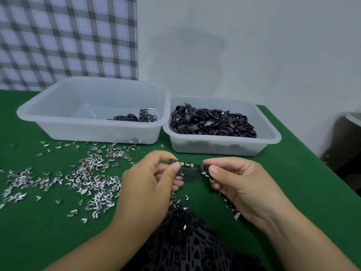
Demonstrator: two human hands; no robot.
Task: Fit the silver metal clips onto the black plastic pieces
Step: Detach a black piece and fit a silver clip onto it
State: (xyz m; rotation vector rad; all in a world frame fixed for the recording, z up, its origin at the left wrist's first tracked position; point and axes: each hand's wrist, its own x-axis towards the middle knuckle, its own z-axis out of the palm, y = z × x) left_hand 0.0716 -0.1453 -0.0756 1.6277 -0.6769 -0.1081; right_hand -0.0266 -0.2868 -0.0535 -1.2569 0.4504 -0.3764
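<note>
Between the two grips, above the table's near middle: black plastic piece, held level, silver clips already seated along its top edge.
Left grip: thumb and forefinger pinching the piece's left end.
Right grip: pinching the right end, another clip at the thumb.
Loose clips: scattered on the green table, to the left.
Tubs: few black pieces in the left tub; right tub heaped full.
Risk: the clip at the thumb would probably skew or spring away if pressed at a slant; it is small, slick metal.
</note>
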